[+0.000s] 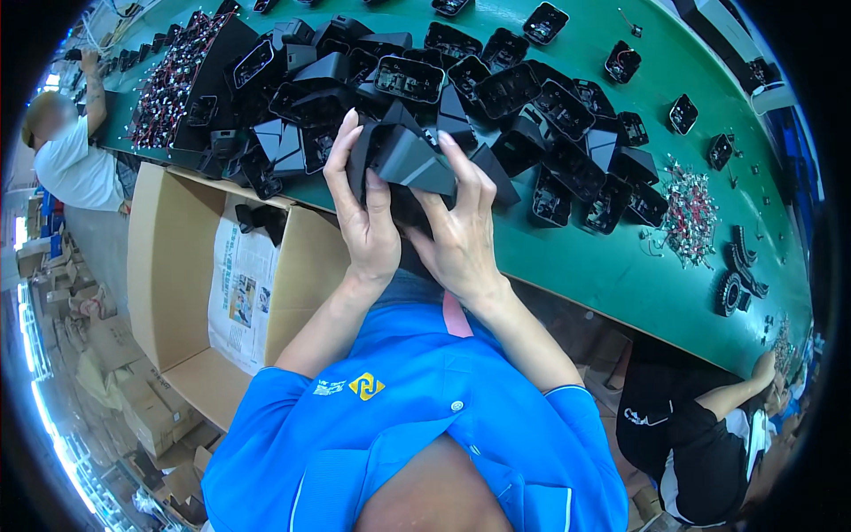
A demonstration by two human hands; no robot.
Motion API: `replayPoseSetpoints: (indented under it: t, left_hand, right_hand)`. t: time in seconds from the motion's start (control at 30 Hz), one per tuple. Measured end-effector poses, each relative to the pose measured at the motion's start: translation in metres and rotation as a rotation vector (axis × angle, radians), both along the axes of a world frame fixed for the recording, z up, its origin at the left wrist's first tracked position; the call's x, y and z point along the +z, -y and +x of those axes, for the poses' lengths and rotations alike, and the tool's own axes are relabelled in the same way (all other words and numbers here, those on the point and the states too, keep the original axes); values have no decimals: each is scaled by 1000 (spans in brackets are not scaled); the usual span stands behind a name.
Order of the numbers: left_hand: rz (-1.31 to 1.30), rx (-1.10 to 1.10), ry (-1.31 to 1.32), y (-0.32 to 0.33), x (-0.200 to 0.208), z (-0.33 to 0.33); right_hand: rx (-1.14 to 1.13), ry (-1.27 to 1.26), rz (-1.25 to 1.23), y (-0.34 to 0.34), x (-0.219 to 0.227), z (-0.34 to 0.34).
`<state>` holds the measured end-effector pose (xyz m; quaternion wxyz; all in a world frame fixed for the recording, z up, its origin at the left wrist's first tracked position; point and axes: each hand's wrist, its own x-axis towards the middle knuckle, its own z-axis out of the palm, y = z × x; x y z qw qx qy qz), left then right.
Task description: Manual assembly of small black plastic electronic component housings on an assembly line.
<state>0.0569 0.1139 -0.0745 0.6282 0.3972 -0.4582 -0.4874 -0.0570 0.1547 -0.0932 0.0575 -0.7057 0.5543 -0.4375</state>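
Casing (412, 160) Gripped Over Green Workbench (576, 266)

A person in a blue polo shirt (425, 355), seen at 6 o'clock in the view, holds the black plastic casing in both hands by the bench's near edge, at 12 o'clock from the centre. The left hand (368, 232), at the casing's 8 o'clock, grasps it with fingers up along the side and thumb against the near part; the right hand (465, 229), at its 4 o'clock, grasps the opposite side. Beyond, a pile of similar casings (408, 78) spreads from 11 to 1 o'clock, many with their open sides up. Small parts with red wires (182, 75) lie heaped at 10 o'clock; a cluster of wired parts (690, 213) sits between 2 and 3 o'clock, with black ribbed parts (729, 293) at 3. At 9 o'clock, an open cardboard carton (173, 266) contains a printed sheet (232, 284) and a dark piece (261, 222). One co-worker in white (80, 173) appears between 9 and 10 o'clock; a second co-worker (696, 434), in black and white, reaches toward the bench at 4.
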Motion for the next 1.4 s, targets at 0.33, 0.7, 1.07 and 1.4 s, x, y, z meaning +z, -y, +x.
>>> replayPoseSetpoints:
  t: [0.33,0.7,1.07,1.4]
  left_hand:
    - [-139,-5,80,0,-14,-15]
    - [-221,39,89,-5,-26,-6]
    - [-328,334,670,51,37,25]
    - [-185,336,979,110,47,17]
  right_hand:
    - [-193,-2,-15,1,-1,3]
    - [-223,-53,-58,-5,-3,2]
    - [-207,-28,-127,-9,-4,0]
    - [-202,-9,-143,-11,-1,-1]
